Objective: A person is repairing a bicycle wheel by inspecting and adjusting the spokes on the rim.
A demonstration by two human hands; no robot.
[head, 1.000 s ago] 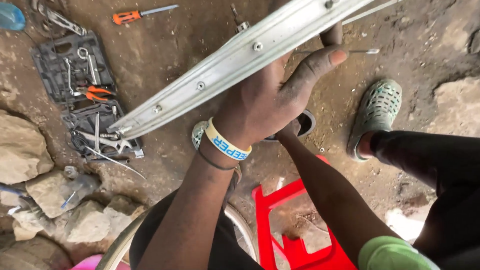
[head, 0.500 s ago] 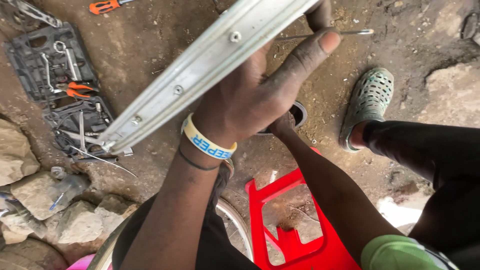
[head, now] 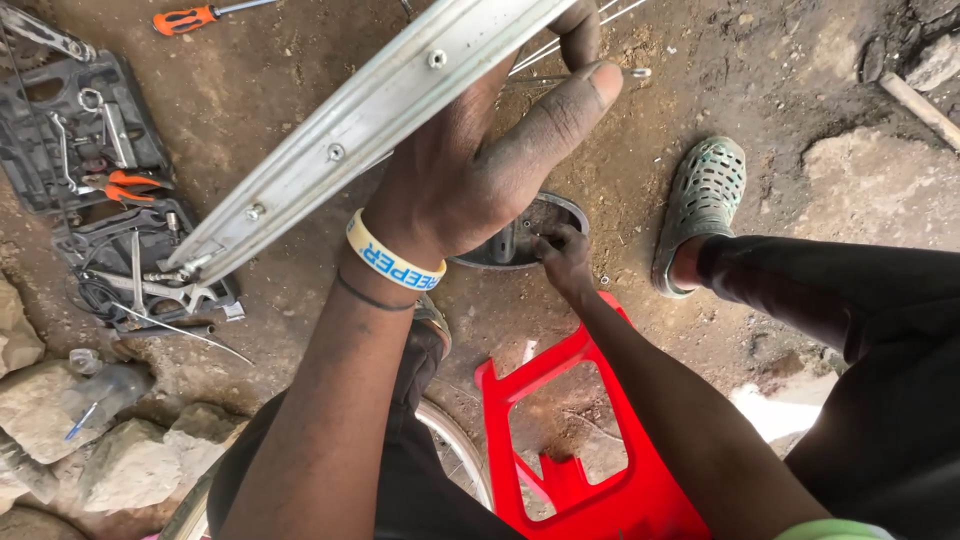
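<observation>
We clamp our left hand point(head: 470, 170) around the silver wheel rim point(head: 350, 140), thumb over its inner face, while our right hand point(head: 563, 255) pinches inside a dark dish point(head: 520, 240).

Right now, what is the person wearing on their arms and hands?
No gloves. The left hand has a yellowish-white wristband with blue lettering and a thin dark band below it. The right hand wears nothing; a light green sleeve edge shows high on that arm.

Left hand point(head: 470, 190): bare; yellow-and-blue band plus thin dark cord at wrist. Right hand point(head: 565, 262): bare; light green sleeve edge far up arm. Dark trousers, grey-green perforated clog point(head: 703, 205).
</observation>
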